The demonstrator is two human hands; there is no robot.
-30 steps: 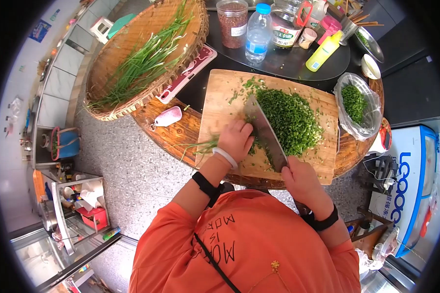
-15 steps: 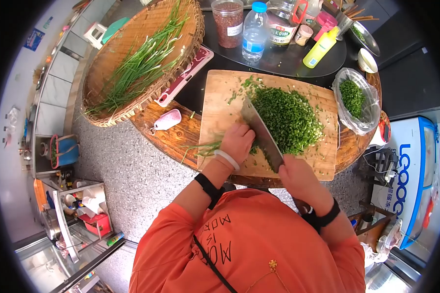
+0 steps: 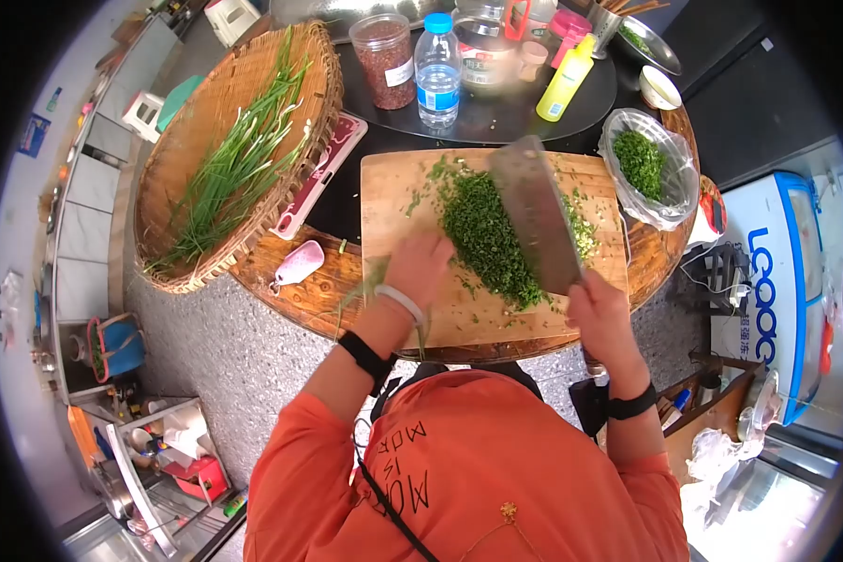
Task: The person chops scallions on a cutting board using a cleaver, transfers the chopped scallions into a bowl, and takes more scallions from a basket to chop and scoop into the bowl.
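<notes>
My right hand (image 3: 598, 307) is closed round the handle of a cleaver (image 3: 539, 215), whose broad blade is over the right part of a pile of chopped greens (image 3: 487, 234). The pile lies on a wooden cutting board (image 3: 412, 169). At the board's left side, my left hand (image 3: 420, 267) is closed on a few green stalks (image 3: 354, 295), blurred by motion. Its fingertips are left of the pile, apart from the blade. Long green stalks with white ends (image 3: 244, 159) lie in a woven basket (image 3: 150, 225) at the upper left.
Behind the board stand a jar (image 3: 385, 66), a water bottle (image 3: 438, 75) and a yellow bottle (image 3: 566, 80). A plastic-lined bowl (image 3: 681, 192) of chopped greens is at the right, below a white bowl (image 3: 660, 88). A phone (image 3: 323, 173) and a pink object (image 3: 300, 263) lie left.
The cleaver has moved from the pile's left edge to its right part. My left hand has shifted left with the stalks, away from the blade. The view has shifted too.
</notes>
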